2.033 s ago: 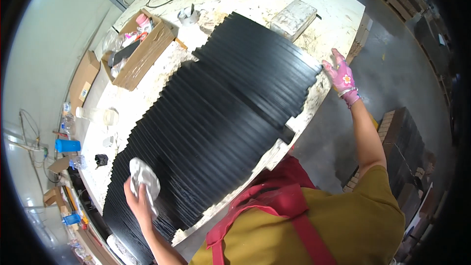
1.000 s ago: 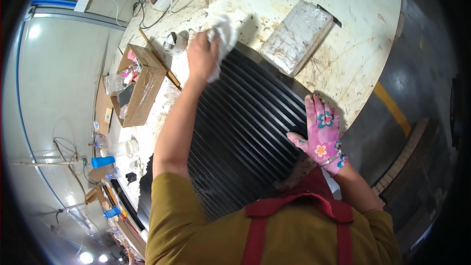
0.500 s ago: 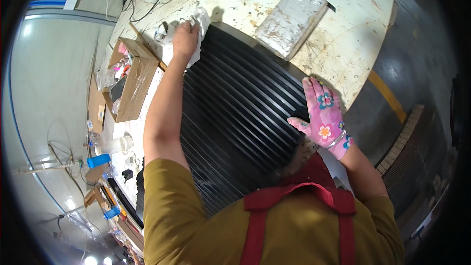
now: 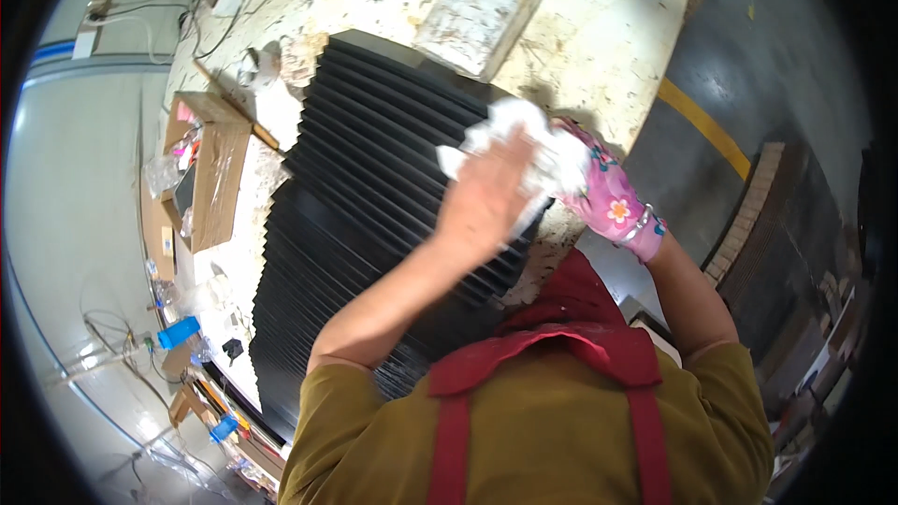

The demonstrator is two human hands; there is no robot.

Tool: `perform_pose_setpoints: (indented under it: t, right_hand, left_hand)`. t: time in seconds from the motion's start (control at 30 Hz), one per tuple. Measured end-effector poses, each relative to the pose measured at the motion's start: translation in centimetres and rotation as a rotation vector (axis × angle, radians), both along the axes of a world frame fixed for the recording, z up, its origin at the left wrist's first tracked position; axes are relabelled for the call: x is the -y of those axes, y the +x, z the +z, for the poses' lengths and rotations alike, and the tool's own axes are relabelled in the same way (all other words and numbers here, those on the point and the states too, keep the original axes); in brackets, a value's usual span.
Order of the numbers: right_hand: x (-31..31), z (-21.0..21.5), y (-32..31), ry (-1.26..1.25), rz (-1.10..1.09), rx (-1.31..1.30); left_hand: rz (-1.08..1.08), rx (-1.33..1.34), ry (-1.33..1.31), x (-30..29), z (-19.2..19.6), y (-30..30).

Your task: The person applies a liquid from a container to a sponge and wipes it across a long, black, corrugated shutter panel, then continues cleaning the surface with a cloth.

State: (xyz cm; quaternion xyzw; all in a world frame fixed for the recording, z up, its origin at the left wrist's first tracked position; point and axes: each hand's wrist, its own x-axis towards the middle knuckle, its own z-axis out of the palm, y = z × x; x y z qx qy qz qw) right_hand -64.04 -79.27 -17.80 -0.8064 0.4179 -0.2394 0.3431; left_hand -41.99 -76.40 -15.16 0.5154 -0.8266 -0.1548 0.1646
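A black pleated bellows cover lies across the table, its folds spread out in ridges. My bare left hand, smeared by motion, presses a crumpled white cloth onto the bellows' right end. In a pink flowered glove, my right hand is at that same end, against the cloth. The cloth covers part of the gloved fingers, so their grip does not show.
Beyond the bellows lies a flat, stained whitish block on the worn white table. At the left stand an open cardboard box of small items and a thin wooden stick. Cables run at the back left.
My left hand has swept the white cloth from the bellows' far left end to its right end, beside the glove. In the picture, the bellows and table have shifted left.
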Motion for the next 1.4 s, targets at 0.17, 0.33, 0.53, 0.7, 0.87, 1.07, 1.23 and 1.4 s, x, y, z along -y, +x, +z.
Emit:
perform_pose_setpoints:
  t: [0.17,0.33,0.53,0.7,0.87,1.07,1.23,1.4]
  right_hand:
    - [-0.5,1.2,-0.6,0.040,0.060,-0.143]
    - [-0.8,1.5,4.1,-0.273,-0.071,-0.449]
    - [-0.5,1.5,4.1,-0.319,-0.092,-0.468]
    - [-0.8,1.8,5.0,-0.289,-0.085,-0.489]
    - [-1.6,3.6,5.8,-0.142,0.003,-0.578]
    - [-1.9,1.5,5.5,-0.319,0.003,-0.551]
    - [-2.1,2.8,6.8,-0.313,0.024,-0.546]
    - [-1.9,2.3,6.1,-0.240,0.007,-0.608]
  left_hand:
    - [0.109,-0.270,0.012,0.6,3.0,0.1]
    - [0.120,0.141,0.016,1.6,0.3,4.6]
    - [0.598,0.240,0.082,9.3,-1.3,15.1]
    - [0.837,0.182,-0.115,14.0,-0.3,24.9]
    - [0.345,-0.023,-0.118,4.9,2.1,11.0]
    - [0.499,0.161,0.470,4.0,2.7,7.4]
    - [0.769,0.246,-0.165,8.6,-1.4,25.0]
    - [0.537,-0.016,-0.237,4.8,2.7,16.1]
